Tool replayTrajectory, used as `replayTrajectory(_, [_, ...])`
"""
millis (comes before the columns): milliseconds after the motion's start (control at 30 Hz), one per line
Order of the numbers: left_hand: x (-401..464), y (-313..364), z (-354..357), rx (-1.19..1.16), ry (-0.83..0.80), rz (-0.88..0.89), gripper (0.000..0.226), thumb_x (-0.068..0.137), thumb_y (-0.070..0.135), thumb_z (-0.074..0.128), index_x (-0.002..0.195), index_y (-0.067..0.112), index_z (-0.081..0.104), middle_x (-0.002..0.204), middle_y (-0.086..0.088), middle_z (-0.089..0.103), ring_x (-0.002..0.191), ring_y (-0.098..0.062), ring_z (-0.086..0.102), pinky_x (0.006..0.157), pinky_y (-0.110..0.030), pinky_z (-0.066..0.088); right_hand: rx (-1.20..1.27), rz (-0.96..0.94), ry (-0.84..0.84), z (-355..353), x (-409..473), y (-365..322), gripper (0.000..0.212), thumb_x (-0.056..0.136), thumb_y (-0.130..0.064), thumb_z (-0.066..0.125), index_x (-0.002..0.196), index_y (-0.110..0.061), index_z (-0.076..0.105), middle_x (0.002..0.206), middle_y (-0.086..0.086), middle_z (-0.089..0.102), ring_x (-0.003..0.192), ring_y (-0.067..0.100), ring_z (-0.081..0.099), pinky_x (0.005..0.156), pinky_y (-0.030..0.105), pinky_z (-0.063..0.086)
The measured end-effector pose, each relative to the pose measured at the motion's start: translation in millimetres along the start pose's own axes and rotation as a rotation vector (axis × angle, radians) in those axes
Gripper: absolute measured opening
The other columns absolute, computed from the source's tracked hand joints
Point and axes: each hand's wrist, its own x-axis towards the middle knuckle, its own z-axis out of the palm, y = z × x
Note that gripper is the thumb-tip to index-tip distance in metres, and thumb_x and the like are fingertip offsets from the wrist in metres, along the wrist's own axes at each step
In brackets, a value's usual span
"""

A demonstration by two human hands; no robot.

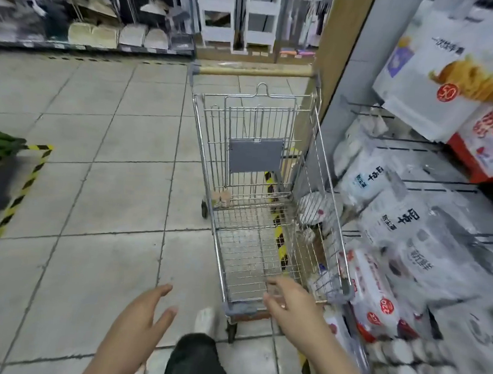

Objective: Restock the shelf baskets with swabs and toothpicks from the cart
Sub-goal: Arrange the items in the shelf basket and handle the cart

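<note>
We see a grey tiled floor (107, 206) carrying the wire cart (268, 188); yellow-black tape (20, 188) lies well left of the cart.

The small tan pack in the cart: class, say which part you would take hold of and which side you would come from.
The small tan pack stands at the far left corner of the cart floor, against the wire walls. Come down from above through the open top and pinch its upper end; the walls block the sides. Motion blur hides its exact shape, so this is tentative.

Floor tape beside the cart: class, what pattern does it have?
Yellow and black diagonal stripes on the floor tape, clearest in the head view.
</note>
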Motion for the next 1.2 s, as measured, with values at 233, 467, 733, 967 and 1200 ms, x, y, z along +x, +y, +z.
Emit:
replayTrajectory(233, [158, 8, -36, 0.018, -0.036, -0.029, 0.042, 0.094, 0.029, 0.054, 0.134, 0.019, 0.048, 0.134, 0.006, 0.052, 0.122, -0.010, 0.049, 0.093, -0.019, 0.035, 0.061, 0.191, -0.093, -6, 137, 17, 0.038, 0.097, -0.033, 0.050, 0.134, -0.026, 0.048, 0.131, -0.011, 0.056, 0.111, 0.003, 0.055, 0.094, 0.023, 0.047])
replayTrajectory(467, [337, 91, -52, 0.259, -0.205, 0.256, 0.048, 0.100, 0.036, 0.037, 0.146, 0.026, 0.027, 0.146, 0.008, 0.036, 0.132, -0.008, 0.035, 0.104, -0.020, 0.030, 0.133, 0.416, -0.191, 9, 298, 59, 0.034, 0.096, -0.022, 0.050, 0.129, -0.013, 0.055, 0.126, 0.000, 0.060, 0.113, 0.014, 0.058, 0.094, 0.023, 0.043])
replayTrajectory(733, [525, 91, 39, 0.411, -0.448, 0.165, 0.027, 0.094, 0.021, 0.044, 0.118, 0.012, 0.053, 0.118, -0.011, 0.057, 0.109, -0.028, 0.054, 0.096, -0.040, 0.042, 0.218, 0.451, -0.272, 76, 456, 103, 0.021, 0.093, -0.023, 0.054, 0.113, -0.016, 0.055, 0.110, 0.007, 0.064, 0.100, 0.021, 0.060, 0.076, 0.024, 0.041])
replayTrajectory(967, [581, 48, 135, 0.065, -0.297, -0.393, 0.016, 0.092, 0.009, 0.047, 0.101, 0.000, 0.057, 0.090, -0.010, 0.056, 0.084, -0.027, 0.055, 0.066, -0.029, 0.042, 0.346, 0.444, -0.217, 124, 524, 138, 0.039, 0.092, -0.022, 0.057, 0.130, -0.013, 0.049, 0.107, -0.002, 0.054, 0.096, 0.014, 0.053, 0.080, 0.025, 0.044])
replayTrajectory(1200, [590, 16, 173, -0.032, -0.083, -0.567, 0.025, 0.088, 0.001, 0.046, 0.112, -0.001, 0.055, 0.106, -0.019, 0.063, 0.099, -0.033, 0.061, 0.067, -0.029, 0.041, 0.190, 0.184, -0.133, 149, 586, 137, 0.057, 0.090, -0.023, 0.060, 0.142, -0.022, 0.038, 0.139, 0.001, 0.049, 0.126, 0.020, 0.046, 0.097, 0.031, 0.041])
